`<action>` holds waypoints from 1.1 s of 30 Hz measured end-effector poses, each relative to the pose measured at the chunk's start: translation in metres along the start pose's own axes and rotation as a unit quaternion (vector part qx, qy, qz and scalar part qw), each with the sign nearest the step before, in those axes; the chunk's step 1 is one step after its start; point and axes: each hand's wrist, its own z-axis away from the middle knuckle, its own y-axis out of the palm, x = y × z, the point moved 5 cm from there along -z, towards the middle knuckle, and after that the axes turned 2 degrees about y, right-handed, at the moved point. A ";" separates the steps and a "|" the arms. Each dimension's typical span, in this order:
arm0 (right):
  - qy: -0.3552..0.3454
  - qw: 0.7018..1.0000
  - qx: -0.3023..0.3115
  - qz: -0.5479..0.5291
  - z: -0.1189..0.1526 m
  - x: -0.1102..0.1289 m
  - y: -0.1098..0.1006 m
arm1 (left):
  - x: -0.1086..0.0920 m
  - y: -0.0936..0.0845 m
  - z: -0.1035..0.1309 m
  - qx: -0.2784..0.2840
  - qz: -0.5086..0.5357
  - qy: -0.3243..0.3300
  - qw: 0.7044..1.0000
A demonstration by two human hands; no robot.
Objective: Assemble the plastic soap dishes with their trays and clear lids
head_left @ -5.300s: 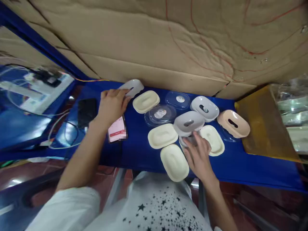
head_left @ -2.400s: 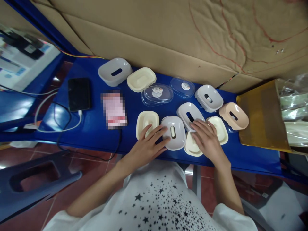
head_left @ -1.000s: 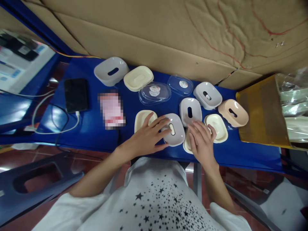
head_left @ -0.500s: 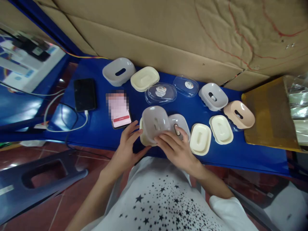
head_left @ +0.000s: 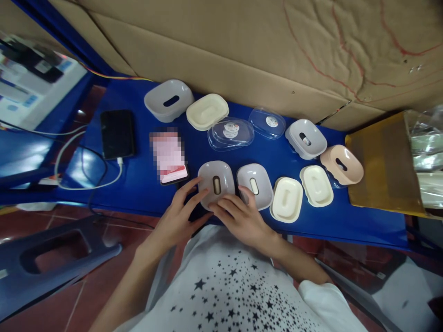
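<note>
A grey plastic soap dish with a slot in its bottom sits at the table's front edge, directly before me. Cream plastic shows through the slot. Around its left and front rim curl the fingers of my left hand, thumb at the near side. My right hand has its fingers on the near right rim of the same dish. One of its digits reaches up by a second grey soap dish, close on the right. Two cream trays lie further right.
Along the back are a larger grey dish, a cream tray, clear lids, another grey dish and a peach dish. A phone and a cabled black device lie left; a cardboard box stands right.
The grey dish was raised and tilted over a cream tray; now it sits level and lower, its slot lined with cream. My right hand has shifted left with it.
</note>
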 end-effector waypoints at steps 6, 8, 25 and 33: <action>0.033 0.998 -0.032 -0.041 0.007 -0.015 -0.012 | -0.003 0.000 -0.004 -0.023 -0.026 0.012 0.999; 0.070 0.994 -0.059 -0.060 0.011 -0.030 -0.022 | -0.007 0.000 -0.006 -0.051 -0.032 0.020 0.998; 0.251 0.957 -0.122 0.074 0.106 -0.137 -0.061 | -0.010 -0.004 -0.173 0.037 -0.163 0.020 0.986; 0.266 0.944 -0.165 0.104 0.131 -0.133 -0.065 | 0.019 0.007 -0.206 0.101 -0.198 0.023 0.975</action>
